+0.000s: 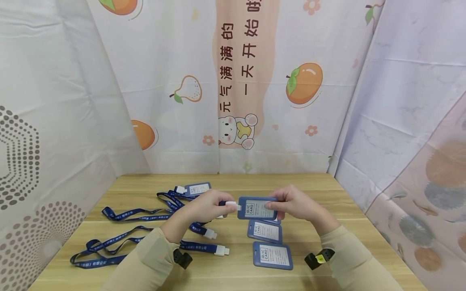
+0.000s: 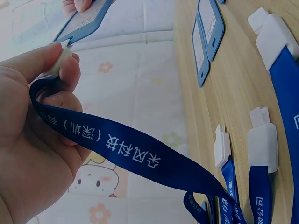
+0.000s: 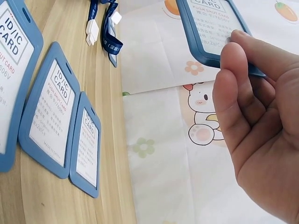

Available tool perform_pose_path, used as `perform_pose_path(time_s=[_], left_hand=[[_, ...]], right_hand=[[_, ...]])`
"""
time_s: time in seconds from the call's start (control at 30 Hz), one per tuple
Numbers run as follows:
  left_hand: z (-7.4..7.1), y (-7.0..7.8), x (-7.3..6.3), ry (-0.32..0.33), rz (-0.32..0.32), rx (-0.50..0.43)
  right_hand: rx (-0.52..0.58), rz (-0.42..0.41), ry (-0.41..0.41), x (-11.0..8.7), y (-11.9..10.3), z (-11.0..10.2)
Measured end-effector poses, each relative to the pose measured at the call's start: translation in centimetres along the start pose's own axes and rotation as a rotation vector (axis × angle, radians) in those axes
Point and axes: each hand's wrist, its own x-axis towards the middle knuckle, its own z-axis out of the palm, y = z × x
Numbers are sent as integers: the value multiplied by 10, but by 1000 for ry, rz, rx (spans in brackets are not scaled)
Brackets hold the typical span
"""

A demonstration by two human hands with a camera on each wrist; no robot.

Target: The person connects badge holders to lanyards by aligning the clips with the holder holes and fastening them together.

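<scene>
The held card holder (image 1: 257,208), blue w/ a clear window, is up in the air above the table (image 1: 233,279), btwn both hands. R hand (image 1: 298,206) pinches its right end, thumb on the front & fingers behind, prob. to leave the opposite end free. L hand (image 1: 209,208) grips the white clip (image 1: 233,205) btwn thumb & fingertips, w/ the clip's narrow tip right at the holder's left edge; can't tell if it's hooked in. Holding the clip itself, not the ribbon, likely gives better control of the tip. The clip's blue strap (image 2: 117,140) runs out of the L palm & droops to the table, slack enough not to tug, I'd say.

Below the held one, 3 more holders (image 3: 51,109) lie in a row, slot ends left. Opp. them, the loose clips (image 1: 220,251) point right, lanyards (image 1: 105,246) trailing off left; prob. set so each hand has its own stock on its own side. At the back left, another holder (image 1: 198,188) lies w/ a white clip at its end, looks joined. Behind it all, a printed curtain (image 1: 160,40).
</scene>
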Motion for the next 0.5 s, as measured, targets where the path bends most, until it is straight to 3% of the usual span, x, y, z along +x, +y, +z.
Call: perform_pose_path(time_s=[0.5], left_hand=[[-2, 1, 0, -30, -5, -12]], right_hand=[[1, 22, -12, 0, -6, 3]])
